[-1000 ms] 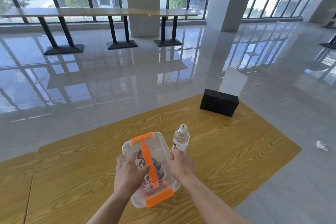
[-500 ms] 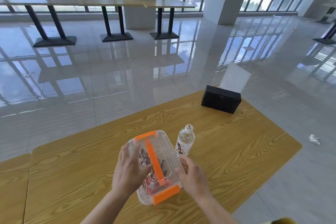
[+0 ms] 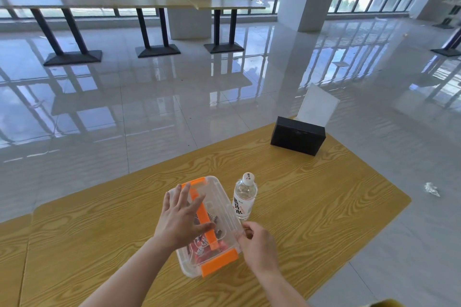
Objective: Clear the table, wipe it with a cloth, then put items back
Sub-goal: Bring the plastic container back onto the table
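Note:
A clear plastic box (image 3: 222,209) with an orange handle and orange clips sits on the wooden table (image 3: 311,202); small dark and red items show through its lid. My left hand (image 3: 182,217) lies flat on the lid with straight fingers. My right hand (image 3: 259,244) is at the box's right rim, fingers curled against the edge. A water bottle (image 3: 244,197) with a white cap stands upright just right of the box. A black box (image 3: 298,135) stands at the table's far corner, with a white card (image 3: 318,105) upright behind it.
The table's right edge and rounded corner lie close to the bottle side. A crumpled scrap (image 3: 432,189) lies on the glossy tiled floor to the right. Long tables (image 3: 139,2) on black legs stand far off by the windows.
Both hands gripped the box's sides a second ago. The left hand has since opened flat on the lid, and the right hand has slid back to the near right rim.

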`<action>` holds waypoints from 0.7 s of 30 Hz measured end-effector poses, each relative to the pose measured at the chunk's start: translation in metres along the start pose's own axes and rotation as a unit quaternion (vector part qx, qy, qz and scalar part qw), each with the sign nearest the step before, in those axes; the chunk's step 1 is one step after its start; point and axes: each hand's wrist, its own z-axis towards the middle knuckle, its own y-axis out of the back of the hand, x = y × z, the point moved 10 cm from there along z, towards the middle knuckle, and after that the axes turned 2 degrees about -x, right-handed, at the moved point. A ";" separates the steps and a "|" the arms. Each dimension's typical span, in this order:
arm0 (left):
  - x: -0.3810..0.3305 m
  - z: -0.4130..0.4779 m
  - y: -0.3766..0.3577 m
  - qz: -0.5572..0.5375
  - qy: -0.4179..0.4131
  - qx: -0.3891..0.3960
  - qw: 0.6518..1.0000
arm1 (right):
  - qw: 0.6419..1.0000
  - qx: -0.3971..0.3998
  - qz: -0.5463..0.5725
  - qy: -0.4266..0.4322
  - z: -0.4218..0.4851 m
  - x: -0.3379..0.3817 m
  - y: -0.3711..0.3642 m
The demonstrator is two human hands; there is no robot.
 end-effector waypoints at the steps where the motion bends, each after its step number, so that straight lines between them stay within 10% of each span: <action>1: 0.000 0.001 0.000 0.001 0.001 0.002 1.000 | 1.000 -0.002 0.001 0.000 0.001 0.000 0.000; 21: -0.003 0.004 0.005 -0.009 0.000 -0.009 1.000 | 0.999 0.030 0.030 0.006 0.009 0.002 0.004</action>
